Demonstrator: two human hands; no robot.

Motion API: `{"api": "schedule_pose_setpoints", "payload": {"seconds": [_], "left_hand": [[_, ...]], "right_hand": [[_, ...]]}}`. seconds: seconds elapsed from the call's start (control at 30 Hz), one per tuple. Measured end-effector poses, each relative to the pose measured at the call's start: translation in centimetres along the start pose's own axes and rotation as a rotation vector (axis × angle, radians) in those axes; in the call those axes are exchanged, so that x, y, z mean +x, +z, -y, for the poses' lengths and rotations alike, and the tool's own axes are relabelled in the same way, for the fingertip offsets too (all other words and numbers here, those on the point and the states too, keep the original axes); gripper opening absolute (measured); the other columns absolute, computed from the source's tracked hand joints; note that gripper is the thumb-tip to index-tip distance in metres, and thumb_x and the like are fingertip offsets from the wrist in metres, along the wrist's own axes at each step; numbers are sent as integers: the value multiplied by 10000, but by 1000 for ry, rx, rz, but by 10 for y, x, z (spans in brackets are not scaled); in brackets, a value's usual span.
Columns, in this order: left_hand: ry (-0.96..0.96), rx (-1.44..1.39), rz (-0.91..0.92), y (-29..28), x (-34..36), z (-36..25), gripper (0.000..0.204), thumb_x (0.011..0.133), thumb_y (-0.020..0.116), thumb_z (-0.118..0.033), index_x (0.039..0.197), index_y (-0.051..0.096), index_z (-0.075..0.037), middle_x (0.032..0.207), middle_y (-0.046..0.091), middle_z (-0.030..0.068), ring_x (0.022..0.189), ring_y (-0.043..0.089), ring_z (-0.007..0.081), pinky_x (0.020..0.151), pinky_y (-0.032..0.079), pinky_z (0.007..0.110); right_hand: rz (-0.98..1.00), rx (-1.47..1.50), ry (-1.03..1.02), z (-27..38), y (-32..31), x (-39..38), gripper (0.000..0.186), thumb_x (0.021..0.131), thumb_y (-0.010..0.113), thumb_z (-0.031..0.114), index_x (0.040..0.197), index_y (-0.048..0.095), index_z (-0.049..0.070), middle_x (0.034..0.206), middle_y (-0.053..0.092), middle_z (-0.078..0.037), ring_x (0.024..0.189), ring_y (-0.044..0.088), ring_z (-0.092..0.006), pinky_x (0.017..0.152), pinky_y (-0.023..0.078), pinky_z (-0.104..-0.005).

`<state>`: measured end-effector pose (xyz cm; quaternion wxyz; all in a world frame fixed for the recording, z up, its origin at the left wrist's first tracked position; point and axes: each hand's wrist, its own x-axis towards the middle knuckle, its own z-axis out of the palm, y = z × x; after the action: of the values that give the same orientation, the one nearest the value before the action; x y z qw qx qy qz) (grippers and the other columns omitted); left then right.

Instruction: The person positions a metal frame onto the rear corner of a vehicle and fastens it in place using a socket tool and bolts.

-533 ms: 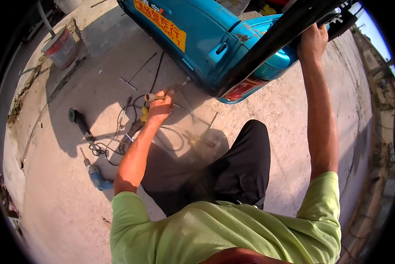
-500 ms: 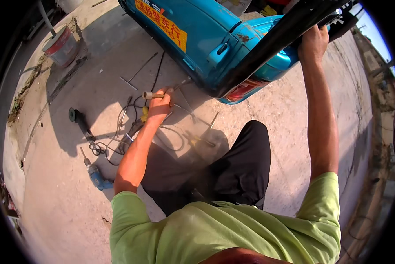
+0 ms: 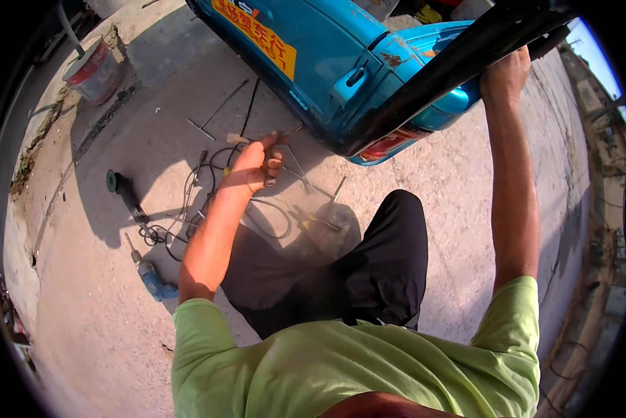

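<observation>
In the upper middle, the blue body panel (image 3: 306, 42) of a vehicle stands tilted, with a black bar (image 3: 424, 80) running along its near side. My right hand (image 3: 506, 76) grips the frame by the bar at the upper right; its fingertips are partly hidden. Low over the ground, left of the panel's lower corner, my left hand (image 3: 256, 166) is closed with its fingers curled. A short tool with a pale tan end (image 3: 237, 139) pokes out past the thumb side. The hand covers most of it, so its exact kind is unclear.
Around my left hand lie a T-handled rod (image 3: 219, 111), tangled black cables (image 3: 187, 202) and thin metal rods (image 3: 299, 171). Farther left are an angle grinder (image 3: 126, 191) and a blue drill (image 3: 151, 277). A red-and-white bucket (image 3: 93, 70) stands at upper left.
My left hand has turned and shifted slightly right, its fingers now curled in. The tan-ended tool has moved with it. My right hand and the black bar have moved a little right.
</observation>
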<state>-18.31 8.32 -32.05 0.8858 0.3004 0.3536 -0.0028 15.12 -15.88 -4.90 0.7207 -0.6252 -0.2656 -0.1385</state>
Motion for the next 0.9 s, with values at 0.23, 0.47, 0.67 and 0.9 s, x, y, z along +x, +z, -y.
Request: {"api": "schedule_pose_setpoints", "payload": {"seconds": [0.23,0.47,0.67,0.9], "left_hand": [[410,590,-110,-1,2,8,176,1053,621,-235,1072,694,-75,666,611,27,490,546,176,445,369,313],[1401,1690,-146,-2,-9,-8,221,952,750,-222,1116,719,-77,841,702,130,685,650,327,681,443,406],[918,2201,-566,32,-42,-11,397,990,667,-449,1063,716,-63,895,722,143,763,687,345,756,476,442],[476,2042,-521,55,-53,-24,549,961,642,-600,1020,737,-62,944,742,208,895,735,405,770,555,504]], "right_hand": [[-35,-81,15,5,5,-11,258,1044,639,247,1158,666,17,1008,734,-76,902,703,-189,822,594,-354],[-8,55,59,-1,0,4,271,1006,687,219,1154,665,-6,1021,739,-80,915,702,-186,838,590,-359],[-8,-18,-13,-2,2,0,252,963,709,203,1081,691,-19,993,740,-77,892,690,-171,823,553,-305],[-112,-245,228,63,32,-39,254,956,682,281,975,697,28,866,689,-103,717,669,-202,676,562,-358]]}}
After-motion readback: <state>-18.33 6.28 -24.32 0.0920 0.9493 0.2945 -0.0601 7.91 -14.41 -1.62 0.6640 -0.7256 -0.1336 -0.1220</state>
